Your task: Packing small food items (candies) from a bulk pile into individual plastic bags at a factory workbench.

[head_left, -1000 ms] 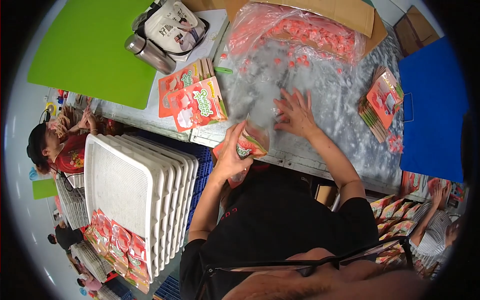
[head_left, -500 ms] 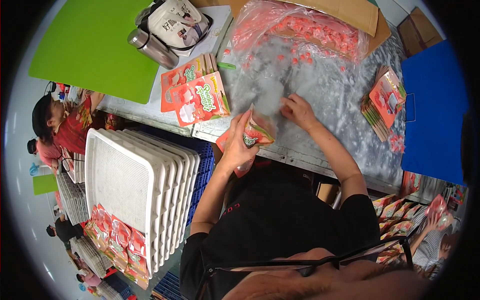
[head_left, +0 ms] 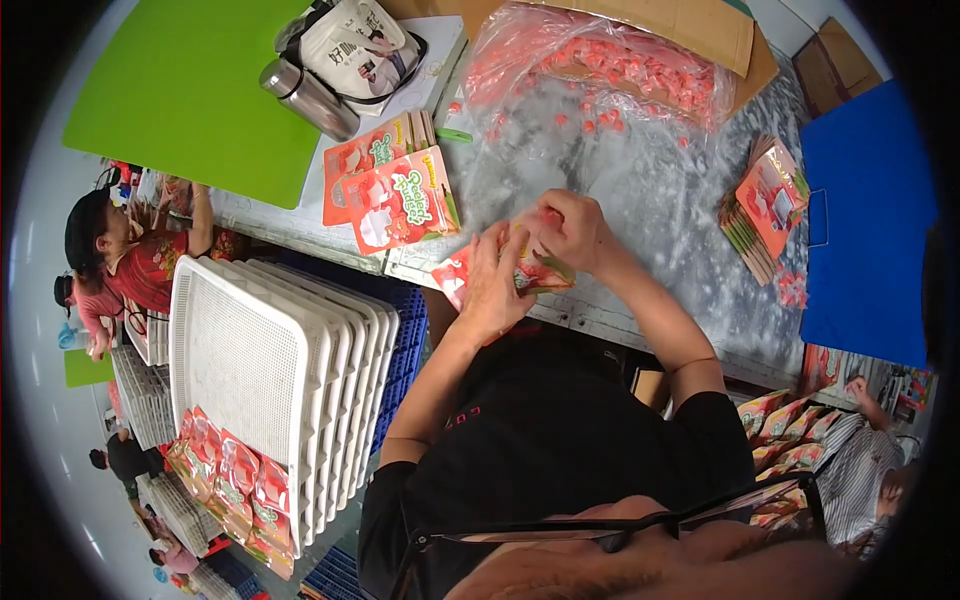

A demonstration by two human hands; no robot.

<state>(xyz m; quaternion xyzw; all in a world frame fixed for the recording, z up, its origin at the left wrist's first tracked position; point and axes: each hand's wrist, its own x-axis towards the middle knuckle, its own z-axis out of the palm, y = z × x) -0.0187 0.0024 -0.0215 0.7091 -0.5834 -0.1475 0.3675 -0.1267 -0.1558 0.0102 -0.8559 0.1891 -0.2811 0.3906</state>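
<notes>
At the near edge of the grey desk point(head_left: 640, 190), the left hand point(head_left: 497, 285) and right hand point(head_left: 570, 228) together grip a red printed snack pouch point(head_left: 530, 272). Beyond lie stacked red pouches point(head_left: 395, 190), then a clear plastic bag of small red candies point(head_left: 600, 70).

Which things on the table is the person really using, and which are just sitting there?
In use:
left hand and right hand, both on one red pouch
clear bag of small red sweets
stack of red pouches

Just lying about:
steel flask
white tote bag
green board
blue board
white trays
</notes>
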